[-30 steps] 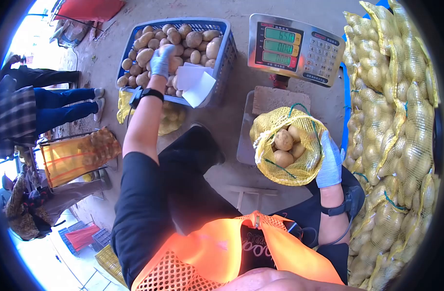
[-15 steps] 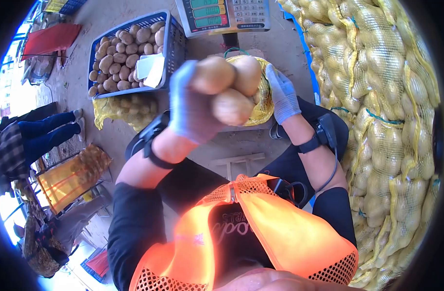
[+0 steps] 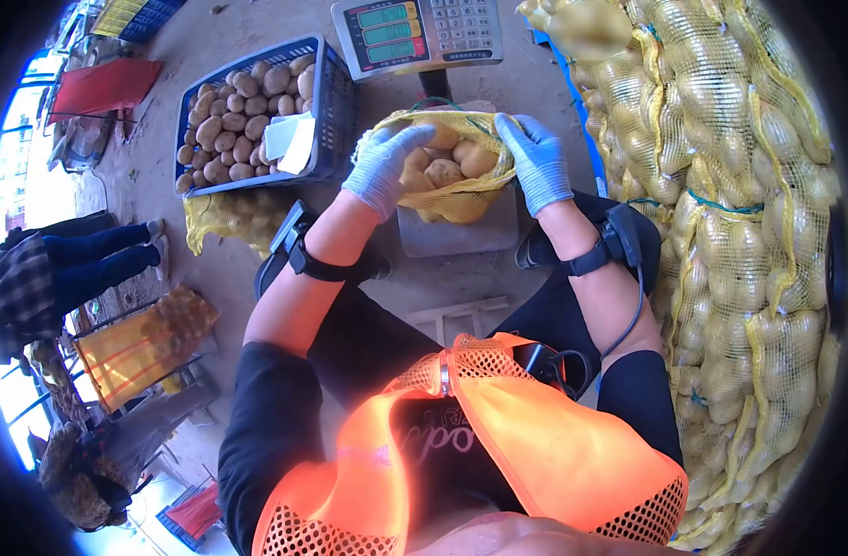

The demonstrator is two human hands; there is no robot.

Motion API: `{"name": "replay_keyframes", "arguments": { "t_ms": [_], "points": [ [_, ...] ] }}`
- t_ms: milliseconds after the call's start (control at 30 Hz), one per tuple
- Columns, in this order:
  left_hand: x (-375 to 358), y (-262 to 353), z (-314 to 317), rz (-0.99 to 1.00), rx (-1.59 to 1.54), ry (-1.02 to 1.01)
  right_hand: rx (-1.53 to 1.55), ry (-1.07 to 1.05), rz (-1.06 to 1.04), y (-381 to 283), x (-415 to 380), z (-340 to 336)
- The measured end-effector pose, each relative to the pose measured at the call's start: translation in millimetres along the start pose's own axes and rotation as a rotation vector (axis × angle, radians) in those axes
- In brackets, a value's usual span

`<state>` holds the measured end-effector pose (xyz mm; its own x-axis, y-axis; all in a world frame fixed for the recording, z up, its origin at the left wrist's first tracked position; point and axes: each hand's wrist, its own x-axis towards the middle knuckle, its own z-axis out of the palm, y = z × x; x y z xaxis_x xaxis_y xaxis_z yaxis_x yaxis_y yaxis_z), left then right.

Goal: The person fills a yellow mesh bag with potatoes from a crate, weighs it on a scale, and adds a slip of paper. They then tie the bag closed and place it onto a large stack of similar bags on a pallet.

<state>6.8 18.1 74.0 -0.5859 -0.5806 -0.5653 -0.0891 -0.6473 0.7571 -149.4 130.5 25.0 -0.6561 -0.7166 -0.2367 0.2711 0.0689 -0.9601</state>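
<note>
A yellow mesh bag [image 3: 456, 206] with several potatoes [image 3: 444, 173] inside stands, mouth up, on the metal scale platform [image 3: 461, 237]. My left hand [image 3: 384, 169], in a pale blue knit glove, grips the left side of the bag's rim, its thumb over the edge. On the opposite side my right hand [image 3: 536, 165], gloved alike, holds the rim with the thumb toward the opening. The bag's mouth is spread between both hands. Some fingertips are hidden behind the mesh. The scale's display panel [image 3: 424, 35] is just beyond the bag.
A blue crate [image 3: 324, 111] of potatoes, with white paper [image 3: 288, 141] on top, stands at left over another mesh bag [image 3: 234, 218]. Filled mesh bags [image 3: 721, 250] line the right side. A blurred tan shape [image 3: 591, 28] appears above them. Other people [image 3: 90, 259] are at far left.
The potatoes my left hand held above the bag have left it, and potatoes now show inside. That hand has moved onto the left rim; my right hand stays at the right rim.
</note>
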Motion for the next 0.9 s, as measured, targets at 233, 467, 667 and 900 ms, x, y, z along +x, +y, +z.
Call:
{"name": "replay_keyframes", "arguments": {
  "t_ms": [233,467,667,900],
  "points": [
    [-7.6,8.1,-28.9,0.074,0.286,-0.290,-0.356,-0.115,-0.082,-2.7,9.2,-4.6],
    [-27.2,17.9,-31.1,0.141,0.199,-0.616,-0.175,-0.095,-0.057,-26.2,5.5,-22.8],
    [-30.6,35.0,-59.9,0.432,-0.394,-0.674,0.177,0.159,-0.137,-39.1,8.1,-43.3],
    [0.0,39.8,-105.4,0.407,0.125,0.465,0.003,0.120,-0.197,-27.3,-3.4,-32.8]
  ]
}}
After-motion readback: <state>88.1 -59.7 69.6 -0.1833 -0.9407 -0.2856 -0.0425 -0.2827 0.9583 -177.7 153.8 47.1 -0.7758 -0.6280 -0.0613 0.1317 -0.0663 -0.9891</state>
